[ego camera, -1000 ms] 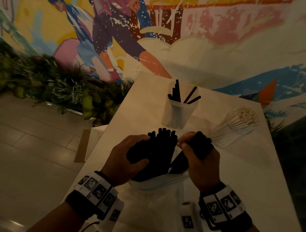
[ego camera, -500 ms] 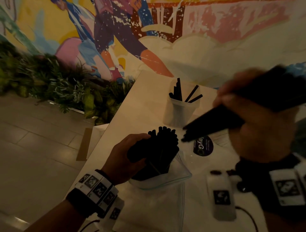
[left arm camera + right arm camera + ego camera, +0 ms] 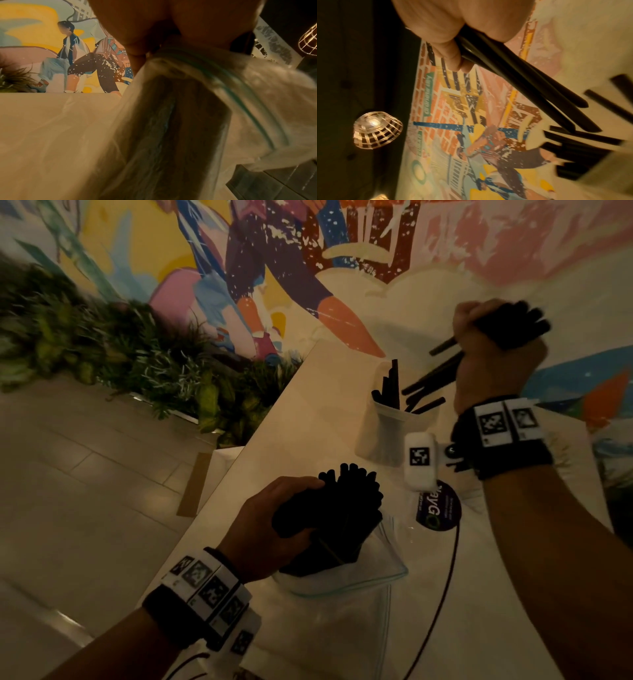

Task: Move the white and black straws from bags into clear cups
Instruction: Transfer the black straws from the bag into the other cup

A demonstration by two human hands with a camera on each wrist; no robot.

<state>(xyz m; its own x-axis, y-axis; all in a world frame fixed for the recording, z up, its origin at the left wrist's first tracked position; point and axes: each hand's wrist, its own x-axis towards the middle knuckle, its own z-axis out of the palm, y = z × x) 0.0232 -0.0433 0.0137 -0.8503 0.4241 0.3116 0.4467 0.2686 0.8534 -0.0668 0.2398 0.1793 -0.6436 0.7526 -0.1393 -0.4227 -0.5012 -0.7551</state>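
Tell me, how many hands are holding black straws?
2. The left hand grips the bundle of black straws in the clear bag. The right hand holds a few more above the clear cup.

Head view: from above and behind both hands, facing forward and down across the worktop toward the painted wall; both forearms are in frame, at moderate range. Left wrist view: from low beside the worktop, looking along the left hand, very close to the clear bag, which is blurred. Right wrist view: rolled sideways, looking along the right hand and its black straws toward the cup's straws. All three views share the painted wall; head and right wrist views share the cup's straws.
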